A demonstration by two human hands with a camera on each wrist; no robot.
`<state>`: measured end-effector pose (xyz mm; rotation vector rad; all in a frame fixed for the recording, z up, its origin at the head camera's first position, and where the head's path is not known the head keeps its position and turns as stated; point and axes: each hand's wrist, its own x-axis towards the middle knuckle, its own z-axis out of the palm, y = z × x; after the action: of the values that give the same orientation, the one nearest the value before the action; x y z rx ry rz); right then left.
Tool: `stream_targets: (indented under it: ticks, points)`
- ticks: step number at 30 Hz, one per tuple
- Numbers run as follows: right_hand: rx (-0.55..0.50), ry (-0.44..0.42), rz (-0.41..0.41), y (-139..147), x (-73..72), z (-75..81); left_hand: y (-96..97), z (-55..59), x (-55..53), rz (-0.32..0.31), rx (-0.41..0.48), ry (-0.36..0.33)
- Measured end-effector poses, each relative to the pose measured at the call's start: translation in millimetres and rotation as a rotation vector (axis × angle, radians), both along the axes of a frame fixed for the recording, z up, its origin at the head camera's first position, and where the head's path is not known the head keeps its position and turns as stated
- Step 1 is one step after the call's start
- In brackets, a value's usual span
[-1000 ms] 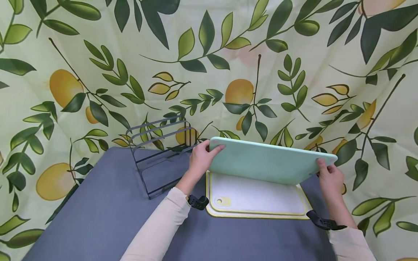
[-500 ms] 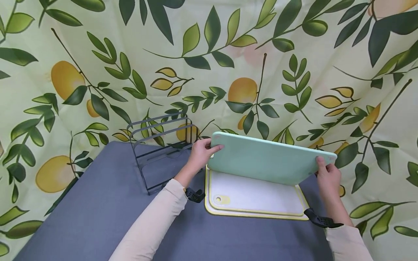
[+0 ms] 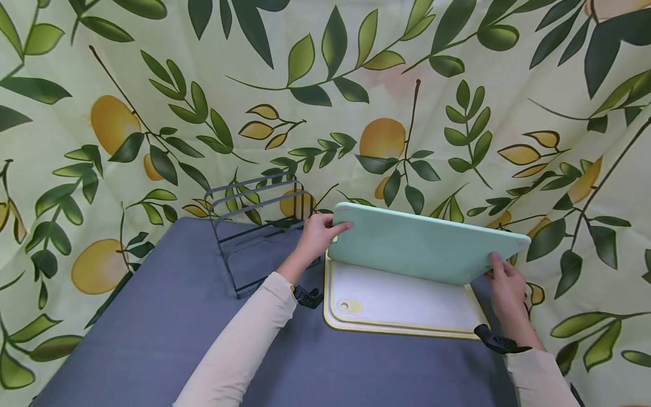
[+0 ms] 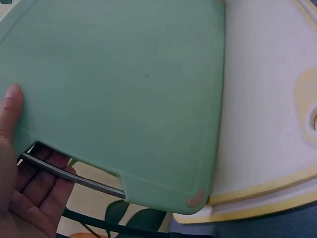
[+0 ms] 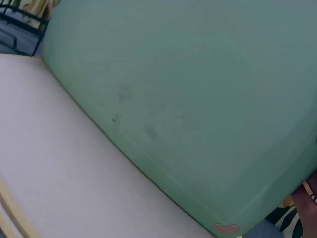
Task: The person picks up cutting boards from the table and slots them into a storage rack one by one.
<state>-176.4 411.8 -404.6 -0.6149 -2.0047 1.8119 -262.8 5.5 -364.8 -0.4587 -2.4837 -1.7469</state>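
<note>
A pale green cutting board (image 3: 422,240) is tilted up on its long lower edge, between both hands. My left hand (image 3: 312,237) grips its left end, thumb on the near face and fingers behind. In the left wrist view a grey bar (image 4: 74,176) spans the cut-out there, beside the curled fingers (image 4: 42,186). My right hand (image 3: 508,288) pinches the right end with the thumb in front; its other fingers are mostly hidden behind the board. Under the green board lies a white cutting board (image 3: 402,297) with yellow edging, stacked on a slightly larger one.
A dark wire rack (image 3: 249,288) with several upright dividers stands left of the boards, close to my left hand. The boards rest on a grey-blue table (image 3: 168,316). A leaf-and-fruit printed cloth (image 3: 213,34) hangs behind and to the sides.
My right hand has shifted lower along the board's right end, away from the upper corner. My left hand keeps its grip, and the board stays tilted. The head view has moved slightly.
</note>
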Motion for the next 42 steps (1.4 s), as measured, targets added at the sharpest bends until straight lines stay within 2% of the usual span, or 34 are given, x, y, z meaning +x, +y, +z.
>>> stream_targets:
  ticks: [2,4,11,17,23,33,42]
  points:
    - [-0.121,0.046,-0.027,2,0.0,-4.0,2.3,-1.7,-0.3,0.003,-0.001,0.007]
    - [-0.154,0.067,-0.038,3,-0.1,-5.9,4.1,-3.2,0.0,0.016,0.01,0.014]
    - [-0.101,-0.015,-0.035,-1,-7.5,-2.3,7.0,-12.3,-0.4,0.113,0.085,0.004]
    - [-0.114,0.047,-0.071,-7,-19.0,4.8,8.0,-23.2,-7.6,0.164,0.194,0.028]
    - [-0.119,0.063,-0.096,-17,-19.4,-0.8,2.3,-31.5,-6.3,0.215,0.207,0.024]
    - [-0.122,0.139,-0.111,-14,-19.4,-6.6,8.9,-40.4,-12.0,0.208,0.188,0.045]
    - [-0.157,0.155,-0.141,-8,-18.5,-11.2,18.5,-45.3,-12.7,0.223,0.19,0.043]
